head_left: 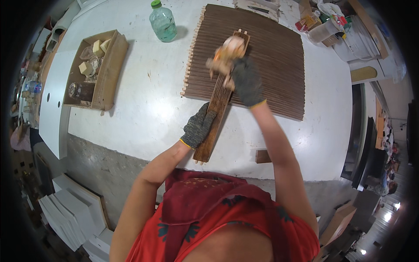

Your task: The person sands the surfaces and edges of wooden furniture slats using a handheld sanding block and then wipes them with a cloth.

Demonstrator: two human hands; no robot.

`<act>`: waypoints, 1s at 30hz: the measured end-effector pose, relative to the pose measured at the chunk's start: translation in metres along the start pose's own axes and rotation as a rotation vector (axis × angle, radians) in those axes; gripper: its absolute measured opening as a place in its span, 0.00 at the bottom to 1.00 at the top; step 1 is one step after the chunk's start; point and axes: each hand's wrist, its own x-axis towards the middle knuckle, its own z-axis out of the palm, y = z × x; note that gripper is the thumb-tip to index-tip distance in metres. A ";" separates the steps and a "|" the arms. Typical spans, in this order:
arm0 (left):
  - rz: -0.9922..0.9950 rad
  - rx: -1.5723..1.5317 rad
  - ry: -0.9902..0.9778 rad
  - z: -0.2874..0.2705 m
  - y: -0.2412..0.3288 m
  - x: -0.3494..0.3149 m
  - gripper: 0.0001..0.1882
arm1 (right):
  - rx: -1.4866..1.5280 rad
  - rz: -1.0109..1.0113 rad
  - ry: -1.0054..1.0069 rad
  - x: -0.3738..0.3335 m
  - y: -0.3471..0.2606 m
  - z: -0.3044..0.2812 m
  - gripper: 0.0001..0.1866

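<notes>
A dark brown wooden slat (219, 99) with pale dowel pins at both ends lies aslant on the white table, its far end over a row of similar slats. My left hand (199, 126), in a dark grey knit glove with a yellow cuff, grips the slat near its close end. Closed round a crumpled, stained rag (227, 56), my gloved right hand (248, 81) is over the slat's far part. Motion blurs the rag, and the fingers are partly hidden behind it. Under the slat's far end, the dark brown slats (275, 52) lie side by side, pins showing at their left ends.
A cardboard box (114, 78) with pale yellow blocks and a jar stands on the left. Behind it is a greenish bottle (163, 24) with a green cap. A small brown block (262, 156) lies by my right forearm. Containers (325, 32) crowd the far right corner.
</notes>
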 end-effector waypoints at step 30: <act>0.015 0.036 0.042 0.000 0.002 -0.002 0.28 | -0.213 -0.404 -0.186 0.035 -0.052 0.013 0.10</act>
